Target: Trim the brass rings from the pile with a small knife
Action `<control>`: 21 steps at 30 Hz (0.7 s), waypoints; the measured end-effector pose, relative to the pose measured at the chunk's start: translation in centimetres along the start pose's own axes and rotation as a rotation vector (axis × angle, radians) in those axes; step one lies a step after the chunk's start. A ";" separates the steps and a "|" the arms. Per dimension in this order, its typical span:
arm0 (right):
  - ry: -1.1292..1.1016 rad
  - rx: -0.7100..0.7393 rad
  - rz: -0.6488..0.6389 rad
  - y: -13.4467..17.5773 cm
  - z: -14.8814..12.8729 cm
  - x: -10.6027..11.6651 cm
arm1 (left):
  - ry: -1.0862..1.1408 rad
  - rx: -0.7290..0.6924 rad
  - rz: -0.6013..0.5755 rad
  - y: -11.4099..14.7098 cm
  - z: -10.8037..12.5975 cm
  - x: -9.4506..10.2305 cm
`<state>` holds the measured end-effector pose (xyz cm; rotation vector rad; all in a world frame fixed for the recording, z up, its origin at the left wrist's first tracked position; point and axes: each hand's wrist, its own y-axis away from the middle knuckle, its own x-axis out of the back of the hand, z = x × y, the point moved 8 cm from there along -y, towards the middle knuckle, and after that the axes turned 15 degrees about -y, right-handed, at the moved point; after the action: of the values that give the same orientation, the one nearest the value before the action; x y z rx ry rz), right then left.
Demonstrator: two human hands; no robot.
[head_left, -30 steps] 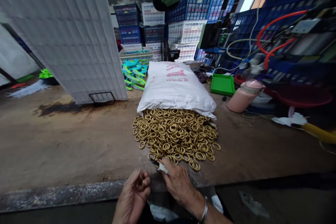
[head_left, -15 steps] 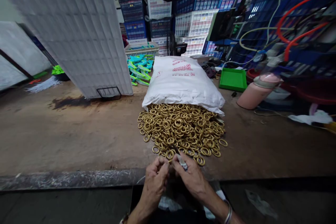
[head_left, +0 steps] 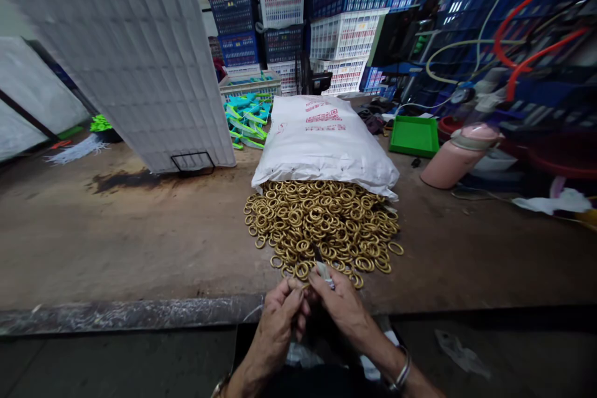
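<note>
A heap of gold-coloured rings (head_left: 321, 224) spills from the mouth of a white woven sack (head_left: 321, 143) onto the table. At the near edge of the heap, my left hand (head_left: 280, 320) pinches one gold ring (head_left: 305, 286), mostly hidden by the fingertips. Close beside it on the right, my right hand (head_left: 342, 301) is closed around a small knife-like tool (head_left: 325, 273) with a pale wrapped handle. Its dark, thin tip points away from me over the rings. Whether the tool touches the held ring, I cannot tell.
A white ribbed panel (head_left: 140, 74) stands upright on the left in a black wire stand. Farther back are teal and lime-green pieces (head_left: 247, 121) and stacked crates (head_left: 345, 37). To the right are a green tray (head_left: 414, 137) and a pink bottle (head_left: 454, 158).
My right hand has turned a little, so the tool points more straight ahead instead of to the left. The left hand keeps its pinch on the ring, nearly in place.
</note>
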<state>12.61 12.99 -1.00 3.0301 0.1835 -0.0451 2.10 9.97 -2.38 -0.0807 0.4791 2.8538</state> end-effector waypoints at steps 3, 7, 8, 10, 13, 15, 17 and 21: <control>0.127 0.028 0.062 0.3 -0.2 1.1 | 0.005 0.019 0.035 0.0 -0.1 0.3; 0.462 0.208 -0.076 1.5 -1.4 -0.1 | -0.065 0.003 0.071 0.0 0.2 0.7; 0.526 0.246 -0.119 1.8 -1.5 -0.6 | -0.086 0.000 0.080 0.0 0.4 0.8; 0.613 0.290 -0.170 2.3 -1.5 -1.3 | -0.114 -0.003 0.085 0.0 0.5 0.8; 0.668 0.294 -0.205 2.4 -1.0 -1.7 | -0.133 -0.025 0.082 0.0 0.6 0.8; 0.687 0.292 -0.215 2.4 -0.6 -1.9 | -0.137 -0.039 0.085 -0.1 0.6 0.8; 0.710 0.298 -0.216 2.4 -0.3 -1.9 | -0.132 -0.038 0.094 -0.3 0.5 0.9; 0.775 0.288 -0.218 2.3 0.3 -1.7 | -0.123 -0.034 0.093 0.2 0.8 0.7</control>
<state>11.19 10.48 -1.01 3.1020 0.6042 1.1788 1.31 10.19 -1.63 0.1128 0.4202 2.9359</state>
